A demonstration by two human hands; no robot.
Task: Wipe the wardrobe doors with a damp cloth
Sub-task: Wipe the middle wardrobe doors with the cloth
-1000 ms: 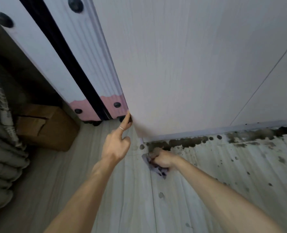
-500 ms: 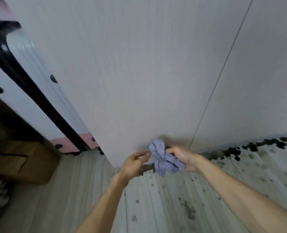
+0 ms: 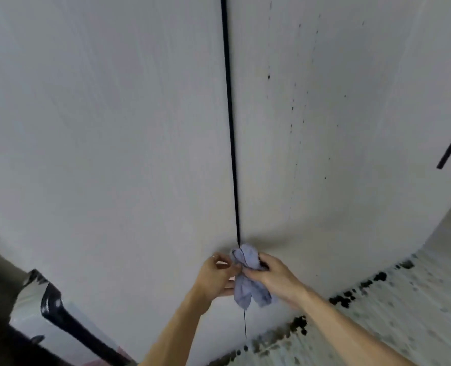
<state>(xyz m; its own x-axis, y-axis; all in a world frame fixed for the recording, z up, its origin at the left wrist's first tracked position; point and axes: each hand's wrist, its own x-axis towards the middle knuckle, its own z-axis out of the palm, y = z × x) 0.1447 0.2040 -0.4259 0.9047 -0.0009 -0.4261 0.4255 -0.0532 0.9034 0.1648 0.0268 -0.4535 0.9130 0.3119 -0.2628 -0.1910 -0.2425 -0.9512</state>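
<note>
Two pale wardrobe doors fill nearly the whole view. The left door [image 3: 108,128] has a plain, even face, and the right door [image 3: 351,180] carries thin trails of dirt running downward. Below them the floor [image 3: 409,320] is pale and marked with dark blotches [image 3: 345,299] along the foot of the wardrobe. A narrow dark gap [image 3: 231,128] divides the doors. Low down in front of it both hands meet on the cloth. The right hand [image 3: 274,278] has its thumb and fingers closed round the middle of the bundle, and the left hand [image 3: 215,276] pinches the near side with curled fingers. The cloth [image 3: 245,283], a bluish rag, is bunched into a knot with two tails hanging. It is held just in front of the seam, and I cannot tell whether it touches the wood. This looks like regathering the cloth before a stroke. It would go better if the rag were opened and folded into a flat pad with a fresh face outward, since a tight wad meets the panel only at a point and smears. The small dark specks [image 3: 268,76] on the right door probably call for long top-to-bottom passes following their lines. The pad should stay clear of the floor stains so their grime is not carried up.
</note>
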